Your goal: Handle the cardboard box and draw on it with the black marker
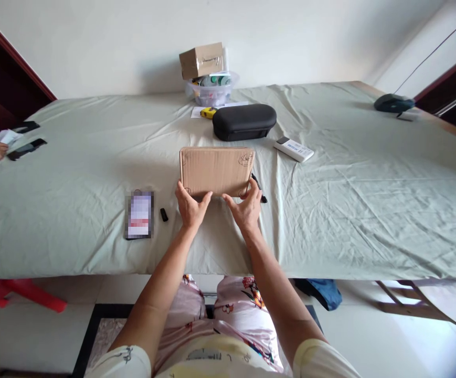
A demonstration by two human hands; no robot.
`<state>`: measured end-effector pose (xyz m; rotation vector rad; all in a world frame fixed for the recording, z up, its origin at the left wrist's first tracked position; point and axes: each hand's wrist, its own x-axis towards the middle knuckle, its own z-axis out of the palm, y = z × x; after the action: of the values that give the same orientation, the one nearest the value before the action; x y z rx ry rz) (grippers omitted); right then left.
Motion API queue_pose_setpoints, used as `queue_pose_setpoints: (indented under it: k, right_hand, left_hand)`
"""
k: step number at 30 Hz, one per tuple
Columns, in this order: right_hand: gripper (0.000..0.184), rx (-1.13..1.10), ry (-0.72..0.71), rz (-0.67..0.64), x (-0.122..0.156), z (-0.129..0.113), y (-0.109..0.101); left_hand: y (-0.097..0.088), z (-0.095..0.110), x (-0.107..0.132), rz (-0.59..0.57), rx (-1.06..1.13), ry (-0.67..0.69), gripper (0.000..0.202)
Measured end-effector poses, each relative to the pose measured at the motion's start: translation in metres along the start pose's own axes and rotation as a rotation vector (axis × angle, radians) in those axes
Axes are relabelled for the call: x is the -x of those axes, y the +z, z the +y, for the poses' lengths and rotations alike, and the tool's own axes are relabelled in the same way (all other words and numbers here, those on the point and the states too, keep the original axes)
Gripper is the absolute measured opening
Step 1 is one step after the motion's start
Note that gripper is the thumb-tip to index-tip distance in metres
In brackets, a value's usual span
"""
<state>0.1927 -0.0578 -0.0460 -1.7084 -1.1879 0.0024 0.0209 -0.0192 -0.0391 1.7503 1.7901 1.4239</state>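
Your left hand (192,210) and right hand (247,211) grasp the cardboard piece (216,170) at its two near corners. It extends forward from the fingers, over the cloth-covered counter (353,205), long axis running left to right; neither hand is nearer.

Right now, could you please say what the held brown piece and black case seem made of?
Brown piece: probably matte cardboard, given its tan, faintly streaked face. Black case: perhaps a fabric-covered hard shell, matte, judging by its smooth, rounded body.
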Motion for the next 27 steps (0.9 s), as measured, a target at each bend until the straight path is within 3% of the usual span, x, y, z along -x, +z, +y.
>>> queue_pose_setpoints:
  k: [3, 6, 13, 19, 27]
  right_hand:
    - [0.11, 0.061, 0.039, -0.03, 0.005, -0.005, 0.003]
    - [0.113, 0.072, 0.04, -0.028, 0.005, -0.004, 0.003]
    - [0.086, -0.113, -0.006, 0.005, -0.003, 0.004, 0.0]
    - [0.044, -0.248, 0.015, 0.087, -0.011, 0.006, -0.003]
    - [0.041, -0.349, 0.144, 0.153, -0.012, -0.003, -0.013]
  left_hand:
    - [0.002, 0.003, 0.005, 0.012, -0.021, -0.005, 0.129]
    - [0.002, 0.003, 0.005, 0.011, -0.02, -0.003, 0.132]
    - [-0.003, -0.003, -0.003, 0.063, 0.047, 0.02, 0.116]
    - [-0.007, -0.011, -0.008, 0.096, 0.114, 0.057, 0.087]
    - [-0.004, -0.014, -0.01, 0.205, 0.197, 0.112, 0.065]
